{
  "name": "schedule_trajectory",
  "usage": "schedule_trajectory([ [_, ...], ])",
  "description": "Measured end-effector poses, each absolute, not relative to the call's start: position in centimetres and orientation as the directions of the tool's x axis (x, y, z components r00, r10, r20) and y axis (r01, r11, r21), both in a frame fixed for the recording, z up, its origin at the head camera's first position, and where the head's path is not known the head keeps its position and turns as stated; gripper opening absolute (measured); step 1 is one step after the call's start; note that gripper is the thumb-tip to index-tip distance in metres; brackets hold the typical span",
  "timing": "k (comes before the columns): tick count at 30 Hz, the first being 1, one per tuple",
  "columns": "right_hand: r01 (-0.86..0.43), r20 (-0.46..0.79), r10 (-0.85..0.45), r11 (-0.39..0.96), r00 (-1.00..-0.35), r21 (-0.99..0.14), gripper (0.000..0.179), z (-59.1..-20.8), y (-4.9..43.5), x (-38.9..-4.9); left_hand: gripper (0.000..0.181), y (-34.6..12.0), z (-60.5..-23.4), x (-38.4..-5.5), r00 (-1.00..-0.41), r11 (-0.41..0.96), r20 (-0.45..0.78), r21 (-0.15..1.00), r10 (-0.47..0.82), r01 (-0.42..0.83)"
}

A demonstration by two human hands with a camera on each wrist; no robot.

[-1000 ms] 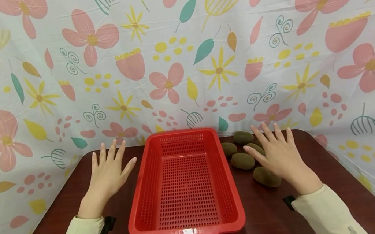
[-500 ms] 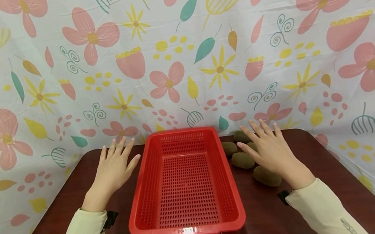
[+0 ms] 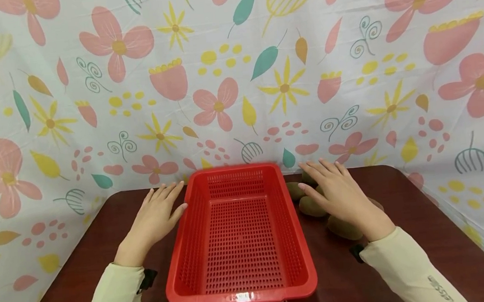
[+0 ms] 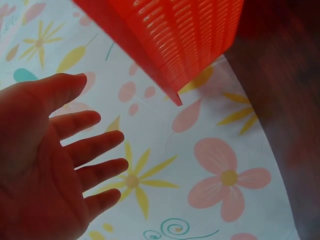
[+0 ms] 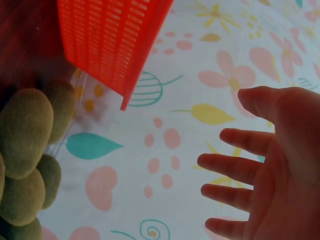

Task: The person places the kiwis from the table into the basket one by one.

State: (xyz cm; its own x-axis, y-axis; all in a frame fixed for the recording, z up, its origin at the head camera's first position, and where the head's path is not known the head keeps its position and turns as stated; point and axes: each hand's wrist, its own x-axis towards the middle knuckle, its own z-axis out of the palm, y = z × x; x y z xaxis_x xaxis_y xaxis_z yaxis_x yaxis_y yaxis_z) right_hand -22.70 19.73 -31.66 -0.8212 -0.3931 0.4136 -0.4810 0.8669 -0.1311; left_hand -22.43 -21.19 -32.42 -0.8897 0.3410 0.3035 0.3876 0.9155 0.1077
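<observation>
A red perforated plastic basket (image 3: 245, 297) stands on the table between my two hands, with nothing inside it. My left hand (image 3: 153, 222) hovers beside its left wall, fingers extended and fingertips near the rim; the left wrist view shows the bare palm (image 4: 40, 175). Over on the right, my right hand (image 3: 341, 195) is held above several brown fuzzy kiwis (image 3: 312, 206), partly covering them. Its fingers are spread and hold nothing, as the right wrist view shows. In that view the kiwis (image 5: 25, 132) cluster at the left, below the basket wall (image 5: 107, 45).
The dark reddish-brown table (image 3: 420, 250) extends on both sides of the basket. A white floral curtain (image 3: 236, 75) hangs right behind the table's back edge. Black straps with small devices (image 3: 147, 280) sit at both wrists.
Both hands have moved inward toward the basket, the left to the right and the right to the left. The basket and kiwis stay in place.
</observation>
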Motion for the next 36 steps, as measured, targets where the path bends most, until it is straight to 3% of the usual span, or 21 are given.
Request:
schedule_trajectory([
  [10,-0.527,0.46,-0.407,0.833,-0.789,-0.167,0.052,-32.9,19.3,-23.3,0.054,-21.1,-33.9,-23.3,-0.881,0.902,0.308,0.126,0.359,0.412],
  [17,-0.519,0.435,-0.405,0.836,-0.804,-0.179,0.05,-33.2,19.1,-23.3,0.052,-21.0,-34.4,-23.4,-0.886,0.897,0.301,0.162,0.351,0.411],
  [36,-0.515,0.423,-0.398,0.832,-0.814,-0.208,0.051,-34.1,19.7,-23.3,0.051,-21.7,-35.4,-23.8,-0.929,0.813,0.186,0.45,0.321,0.37],
])
